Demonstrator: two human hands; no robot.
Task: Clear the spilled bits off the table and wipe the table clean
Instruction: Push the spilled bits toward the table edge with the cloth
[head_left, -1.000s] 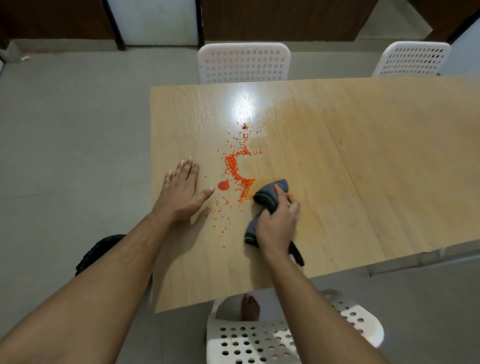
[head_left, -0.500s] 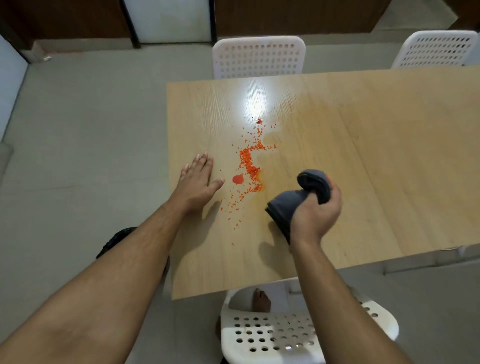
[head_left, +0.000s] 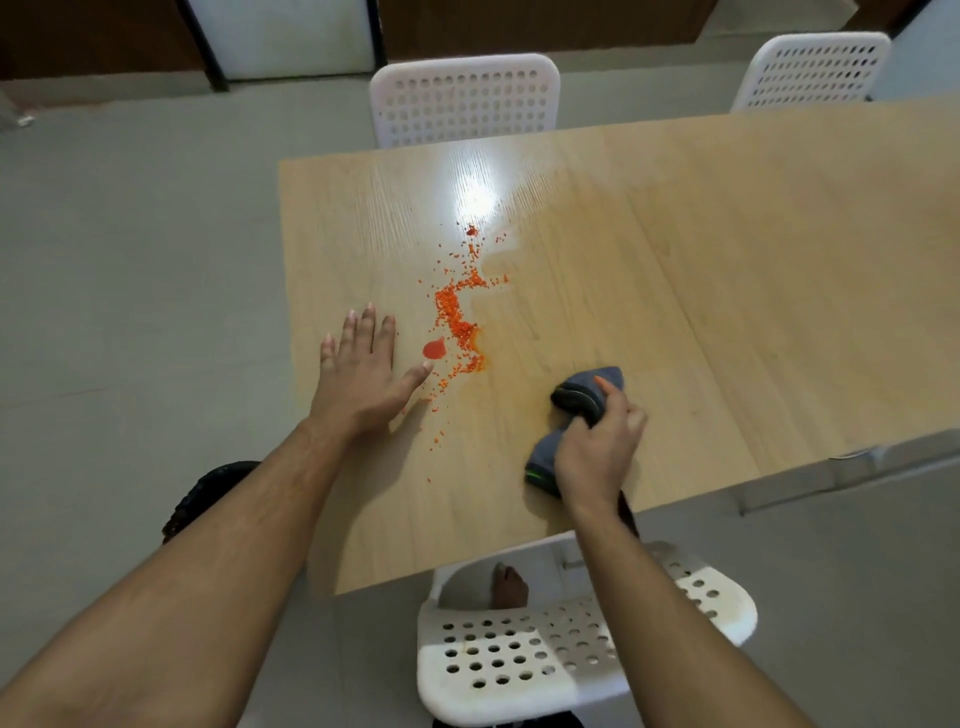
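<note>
Two bare hands work over a light wooden table (head_left: 727, 270). The right hand (head_left: 597, 452) has its fingers curled tight around a bunched grey cloth (head_left: 587, 395), which rests on the tabletop; the cloth's rounded front end sticks out ahead of the knuckles, and a thin green-edged corner shows at the wrist side of the grip. No brand, label or writing can be read on the cloth or anywhere else. The left hand (head_left: 363, 374) lies flat on the table with fingers straight and spread, holding nothing. The spilled orange bits (head_left: 457, 322) lie between the two hands, left of and beyond the gripped cloth and apart from it, in a dense streak that thins into scattered grains toward the near edge. A small red blob (head_left: 434, 348) sits just beside the left thumb tip. A wet sheen (head_left: 545, 291) spreads beyond the cloth. A white perforated chair (head_left: 519, 654) stands below the right forearm, and two more white chairs (head_left: 465, 98) stand at the far edge.
</note>
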